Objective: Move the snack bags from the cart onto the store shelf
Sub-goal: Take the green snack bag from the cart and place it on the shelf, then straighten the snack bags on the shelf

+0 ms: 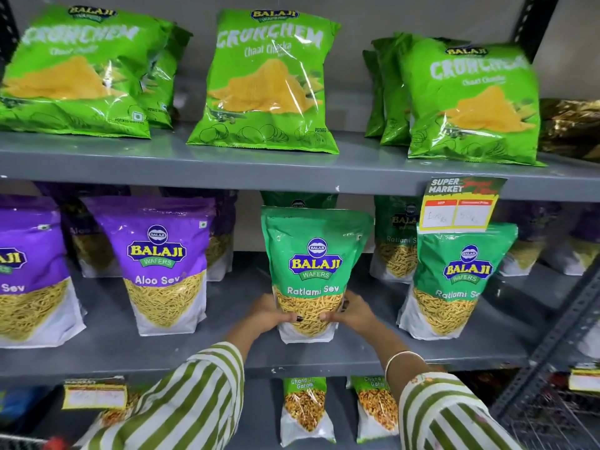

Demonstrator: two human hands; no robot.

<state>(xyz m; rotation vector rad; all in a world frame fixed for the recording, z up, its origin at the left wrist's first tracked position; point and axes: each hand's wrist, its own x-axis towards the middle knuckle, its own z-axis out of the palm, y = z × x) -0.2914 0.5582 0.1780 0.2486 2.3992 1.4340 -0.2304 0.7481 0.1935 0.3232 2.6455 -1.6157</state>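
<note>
A green Ratlami Sev bag [313,254] stands upright on the grey middle shelf [227,349], near its front middle. My left hand [268,313] grips its lower left side and my right hand [352,311] grips its lower right side, thumbs on the front. Another Ratlami Sev bag [454,280] stands to its right, and more green ones sit behind. Purple Aloo Sev bags [165,264] stand to the left. A wire cart [548,417] shows at the bottom right corner, its contents hidden.
Light green Crunchem bags [269,82] line the top shelf. A yellow price tag [457,206] hangs from the upper shelf edge on the right. Chana Garam bags [305,410] stand on the shelf below. A perforated metal upright [552,345] bounds the right side.
</note>
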